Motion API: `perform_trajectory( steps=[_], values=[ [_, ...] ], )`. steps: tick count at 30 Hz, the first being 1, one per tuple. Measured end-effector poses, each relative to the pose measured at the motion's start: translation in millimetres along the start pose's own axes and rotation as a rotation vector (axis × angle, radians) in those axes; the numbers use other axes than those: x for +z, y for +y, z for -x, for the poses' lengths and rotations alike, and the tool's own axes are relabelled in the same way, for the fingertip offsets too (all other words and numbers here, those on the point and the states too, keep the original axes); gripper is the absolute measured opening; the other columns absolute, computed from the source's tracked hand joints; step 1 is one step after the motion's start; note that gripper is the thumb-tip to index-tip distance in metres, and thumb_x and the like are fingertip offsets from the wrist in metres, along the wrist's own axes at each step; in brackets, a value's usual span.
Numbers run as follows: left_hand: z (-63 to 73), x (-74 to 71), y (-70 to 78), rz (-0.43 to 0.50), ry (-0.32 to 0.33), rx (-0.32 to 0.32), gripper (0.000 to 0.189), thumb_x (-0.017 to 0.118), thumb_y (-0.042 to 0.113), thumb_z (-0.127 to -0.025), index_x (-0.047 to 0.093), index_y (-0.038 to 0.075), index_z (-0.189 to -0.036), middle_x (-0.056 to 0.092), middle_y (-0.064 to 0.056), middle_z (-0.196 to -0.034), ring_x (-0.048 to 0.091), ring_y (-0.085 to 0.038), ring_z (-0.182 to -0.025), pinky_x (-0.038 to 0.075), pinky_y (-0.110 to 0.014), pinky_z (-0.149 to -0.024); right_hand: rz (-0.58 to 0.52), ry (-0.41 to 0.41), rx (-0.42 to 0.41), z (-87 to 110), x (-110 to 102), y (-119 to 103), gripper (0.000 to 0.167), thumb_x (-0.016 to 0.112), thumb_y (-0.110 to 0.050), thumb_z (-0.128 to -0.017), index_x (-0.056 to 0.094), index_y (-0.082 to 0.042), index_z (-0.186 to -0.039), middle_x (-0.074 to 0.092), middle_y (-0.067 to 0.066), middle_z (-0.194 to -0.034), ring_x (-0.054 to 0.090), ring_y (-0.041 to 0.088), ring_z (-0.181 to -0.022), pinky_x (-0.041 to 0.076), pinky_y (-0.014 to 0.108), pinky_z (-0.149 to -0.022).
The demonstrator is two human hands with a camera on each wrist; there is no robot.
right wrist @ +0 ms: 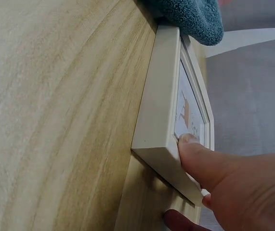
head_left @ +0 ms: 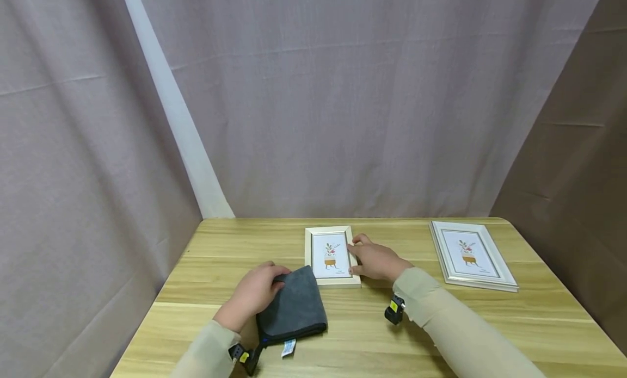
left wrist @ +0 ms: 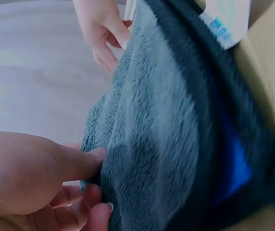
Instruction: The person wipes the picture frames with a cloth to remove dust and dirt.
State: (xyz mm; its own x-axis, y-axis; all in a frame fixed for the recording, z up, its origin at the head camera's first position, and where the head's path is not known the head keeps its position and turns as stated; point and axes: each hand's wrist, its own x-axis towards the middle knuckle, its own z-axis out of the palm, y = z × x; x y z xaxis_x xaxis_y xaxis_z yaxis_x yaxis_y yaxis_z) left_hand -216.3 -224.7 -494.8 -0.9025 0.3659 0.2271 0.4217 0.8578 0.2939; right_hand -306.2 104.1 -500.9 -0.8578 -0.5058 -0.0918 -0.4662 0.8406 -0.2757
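Observation:
A folded dark grey cloth (head_left: 294, 304) is pinched at its left edge by my left hand (head_left: 254, 288), thumb on one side and fingertips on the other in the left wrist view. The cloth's far corner overlaps the lower left of a cream picture frame (head_left: 308, 247), which lies face up with a potted-plant print. At that frame's right side, my right hand (head_left: 377, 261) grips the border. Its thumb (right wrist: 200, 161) presses on the front in the right wrist view, while other fingers are at the side edge, partly hidden.
White picture frames (head_left: 497, 245), seemingly stacked, lie at the right of the wooden table (head_left: 392, 334). A white tag (head_left: 289, 347) hangs from the cloth's near edge. Grey-brown curtains (head_left: 343, 122) stand behind the table and along its sides.

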Motion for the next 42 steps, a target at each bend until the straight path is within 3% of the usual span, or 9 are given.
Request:
perform_trajectory(
  steps=[5,8,12,16,23,29,35,42],
  values=[
    [2.8,4.1,10.4,-0.077,0.077,-0.038,0.031,0.083,0.019,-0.101,0.079,0.012,-0.131,0.068,-0.009,-0.109,0.068,-0.020,-0.077,0.059,-0.041,-0.067,-0.013,-0.002,-0.011,1.2,1,0,0.073,0.079,-0.033,-0.104,0.050,0.001,-0.162,0.042,0.021,-0.166,0.066,0.030,-0.127,0.060,0.045,-0.088],
    [7.6,8.2,23.5,-0.089,0.082,-0.017,0.037,0.083,0.029,-0.102,0.078,0.012,-0.134,0.069,-0.010,-0.113,0.069,-0.020,-0.077,0.060,-0.041,-0.066,-0.011,-0.006,-0.013,1.8,1,0,0.073,0.079,-0.034,-0.105,0.050,0.000,-0.163,0.042,0.021,-0.166,0.067,0.030,-0.126,0.060,0.044,-0.086],
    [12.4,14.8,38.9,-0.098,-0.004,0.035,0.048,0.078,0.042,-0.104,0.076,0.010,-0.140,0.073,-0.014,-0.127,0.076,-0.030,-0.102,0.064,-0.046,-0.085,-0.005,0.002,-0.008,2.0,-1,0,0.073,0.079,-0.034,-0.105,0.050,0.000,-0.163,0.043,0.020,-0.165,0.066,0.030,-0.126,0.060,0.045,-0.088],
    [13.9,20.7,46.1,-0.120,-0.117,0.020,0.060,0.072,0.052,-0.106,0.070,0.010,-0.149,0.067,-0.017,-0.147,0.067,-0.038,-0.132,0.057,-0.052,-0.108,-0.003,0.003,-0.007,1.1,-2,-1,0.073,0.079,-0.034,-0.105,0.050,0.000,-0.162,0.044,0.020,-0.164,0.066,0.029,-0.125,0.060,0.046,-0.088],
    [8.1,30.0,48.2,-0.115,-0.221,-0.054,0.077,0.064,0.065,-0.105,0.057,0.013,-0.161,0.060,-0.019,-0.157,0.060,-0.041,-0.140,0.053,-0.058,-0.111,0.001,-0.005,0.001,1.5,-2,0,0.073,0.078,-0.035,-0.105,0.050,0.000,-0.163,0.044,0.019,-0.163,0.067,0.027,-0.122,0.060,0.044,-0.087],
    [4.0,34.6,51.6,-0.149,-0.250,-0.067,0.077,0.053,0.070,-0.108,0.051,0.020,-0.167,0.058,-0.020,-0.159,0.058,-0.043,-0.142,0.052,-0.060,-0.111,0.015,-0.006,-0.009,1.3,-3,0,0.073,0.079,-0.035,-0.104,0.051,0.001,-0.161,0.046,0.020,-0.163,0.067,0.029,-0.123,0.060,0.047,-0.090],
    [-0.4,38.2,53.9,-0.145,-0.233,-0.061,0.076,0.051,0.067,-0.110,0.051,0.015,-0.166,0.050,-0.025,-0.164,0.051,-0.042,-0.150,0.050,-0.061,-0.114,0.021,-0.008,-0.006,0.3,-3,0,0.074,0.079,-0.036,-0.104,0.052,0.000,-0.162,0.045,0.019,-0.163,0.067,0.030,-0.125,0.060,0.049,-0.092],
    [-8.1,44.4,46.8,-0.154,-0.223,-0.041,0.070,0.051,0.058,-0.114,0.048,0.013,-0.168,0.043,-0.027,-0.169,0.046,-0.042,-0.154,0.049,-0.064,-0.114,0.019,-0.004,-0.014,-0.1,0,3,0.073,0.079,-0.036,-0.104,0.052,0.000,-0.162,0.044,0.020,-0.163,0.068,0.032,-0.123,0.060,0.048,-0.092]
  ],
)
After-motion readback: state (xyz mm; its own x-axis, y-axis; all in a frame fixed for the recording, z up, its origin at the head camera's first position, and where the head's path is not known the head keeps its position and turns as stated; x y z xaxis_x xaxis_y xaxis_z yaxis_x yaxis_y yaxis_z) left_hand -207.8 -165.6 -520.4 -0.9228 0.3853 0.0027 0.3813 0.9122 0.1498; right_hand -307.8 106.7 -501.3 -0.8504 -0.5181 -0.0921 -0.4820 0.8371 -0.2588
